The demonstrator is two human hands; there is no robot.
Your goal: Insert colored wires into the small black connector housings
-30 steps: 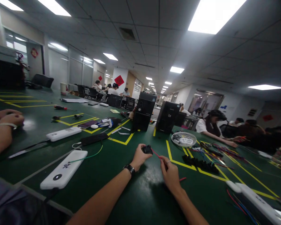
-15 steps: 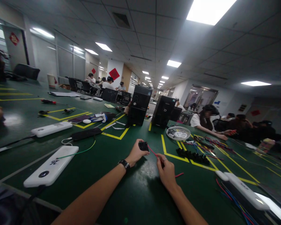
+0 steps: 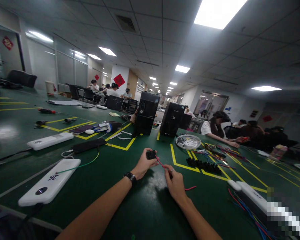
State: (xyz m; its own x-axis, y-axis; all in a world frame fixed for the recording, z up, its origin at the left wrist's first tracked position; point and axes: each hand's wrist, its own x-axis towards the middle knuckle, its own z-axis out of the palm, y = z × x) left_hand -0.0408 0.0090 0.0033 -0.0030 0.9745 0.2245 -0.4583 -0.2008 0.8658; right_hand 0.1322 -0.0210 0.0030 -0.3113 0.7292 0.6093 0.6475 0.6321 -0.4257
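Observation:
My left hand (image 3: 143,163), with a black watch on its wrist, is closed round a small black connector (image 3: 150,154) held just above the green table (image 3: 110,173). A red wire (image 3: 161,163) runs from the connector to my right hand (image 3: 174,181), whose fingers pinch it. The wire's loose end (image 3: 190,188) lies on the table to the right of that hand.
A white power bank (image 3: 48,181) with a green cable lies at the left, with a white power strip (image 3: 49,140) and a black device (image 3: 88,145) behind it. Two black computer towers (image 3: 146,113) stand at the back. A white round basket (image 3: 188,141), black connectors (image 3: 205,165), coloured wires and seated people fill the right.
The view has swung slightly to the right, so things on the left slid further left. Both hands keep the same hold on the connector and the red wire.

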